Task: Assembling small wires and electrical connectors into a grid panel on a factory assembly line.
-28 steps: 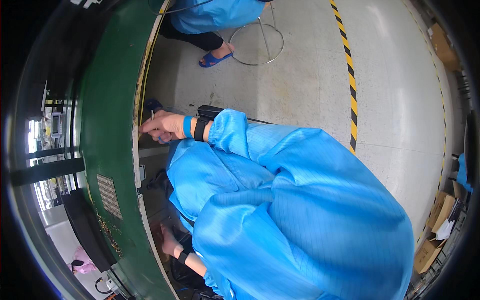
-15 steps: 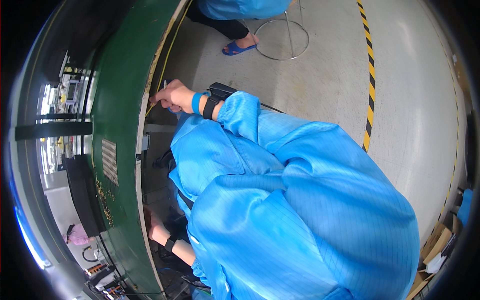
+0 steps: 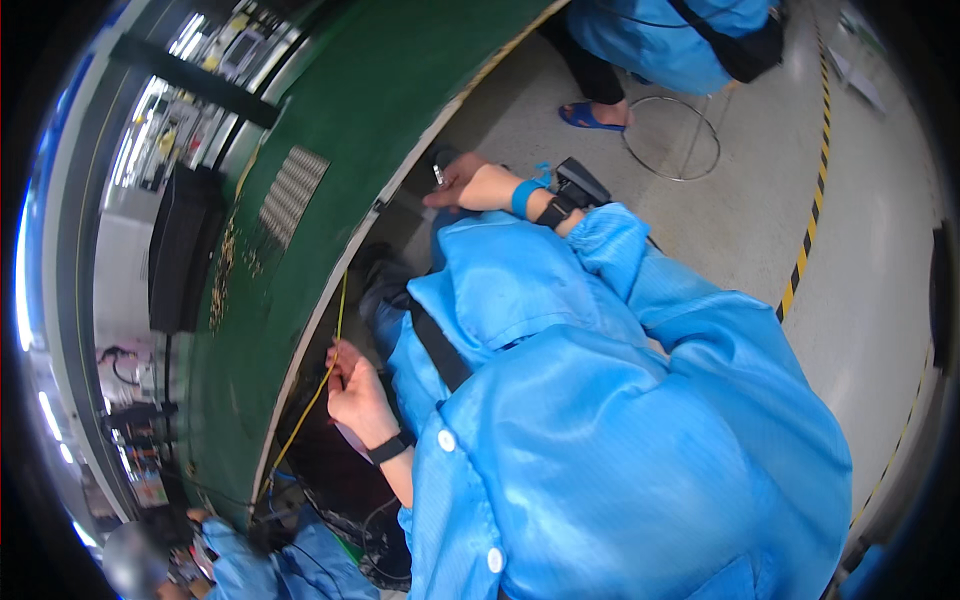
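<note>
L hand (image 3: 360, 400) is at the bench's front edge, fingers bent, touching a thin, smooth yellow cord (image 3: 312, 405); cord runs from the edge of the green bench (image 3: 235, 390) down across the fingertips, w/ a slight bend there, then slants back toward the edge lower down. Pinched or just lying across: can't tell. R hand (image 3: 465, 185), farther up the edge, has fingertips closed on a small, slim pale piece (image 3: 438, 175), material unclear. R wrist: flat blue band (image 3: 525, 197) + black strap (image 3: 555, 211). Smock (image 3: 620, 440) = shiny, finely striped blue cloth, creased, round white buttons. Benchtop: smooth green, w/ grey rectangular panel (image 3: 293, 197), bumpy in rows, nr scattered tan bits (image 3: 223, 280).
</note>
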The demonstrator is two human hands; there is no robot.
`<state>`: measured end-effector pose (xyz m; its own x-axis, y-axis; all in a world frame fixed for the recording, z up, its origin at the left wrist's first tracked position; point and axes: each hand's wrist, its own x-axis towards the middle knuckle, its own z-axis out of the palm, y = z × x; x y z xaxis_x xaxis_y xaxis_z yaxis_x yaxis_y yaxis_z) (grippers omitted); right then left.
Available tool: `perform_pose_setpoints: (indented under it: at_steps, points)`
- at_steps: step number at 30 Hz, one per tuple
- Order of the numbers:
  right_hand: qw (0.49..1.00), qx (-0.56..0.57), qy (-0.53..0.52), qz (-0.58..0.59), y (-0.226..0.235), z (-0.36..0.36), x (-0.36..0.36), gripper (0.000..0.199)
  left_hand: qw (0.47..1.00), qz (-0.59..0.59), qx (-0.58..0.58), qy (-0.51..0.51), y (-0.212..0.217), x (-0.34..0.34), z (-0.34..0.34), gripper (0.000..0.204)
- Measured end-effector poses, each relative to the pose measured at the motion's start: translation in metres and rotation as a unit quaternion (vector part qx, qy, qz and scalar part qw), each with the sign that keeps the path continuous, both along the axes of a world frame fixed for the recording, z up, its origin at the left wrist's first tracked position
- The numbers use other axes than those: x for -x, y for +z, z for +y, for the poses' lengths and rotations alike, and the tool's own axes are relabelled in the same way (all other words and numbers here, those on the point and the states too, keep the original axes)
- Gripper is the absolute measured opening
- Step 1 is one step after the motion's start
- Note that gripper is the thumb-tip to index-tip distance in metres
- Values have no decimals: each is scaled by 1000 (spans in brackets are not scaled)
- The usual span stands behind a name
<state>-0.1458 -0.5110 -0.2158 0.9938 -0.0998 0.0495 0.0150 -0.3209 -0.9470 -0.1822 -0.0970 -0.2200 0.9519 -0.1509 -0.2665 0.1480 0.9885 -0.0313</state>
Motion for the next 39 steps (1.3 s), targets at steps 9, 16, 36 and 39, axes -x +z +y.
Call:
perform_pose_setpoints:
  at_steps: [9, 16, 36, 39]
  points:
    - [887, 243, 390, -41, 62, 106, 27, 52, 987, 23, -98, 121, 12, 20, -28, 20]
    - [844, 32, 525, 105, 34, 183, -2, 46, 984, 48, -129, 111, 17, 36, -45, 22]
    - [816, -211, 419, 338, 39, 191, 10, 24, 996, -51, -31, 67, 16, 54, -55, 28]
    - [804, -187, 467, 317, 34, 189, 10, 25, 993, -29, -82, 76, 23, 60, -59, 30]
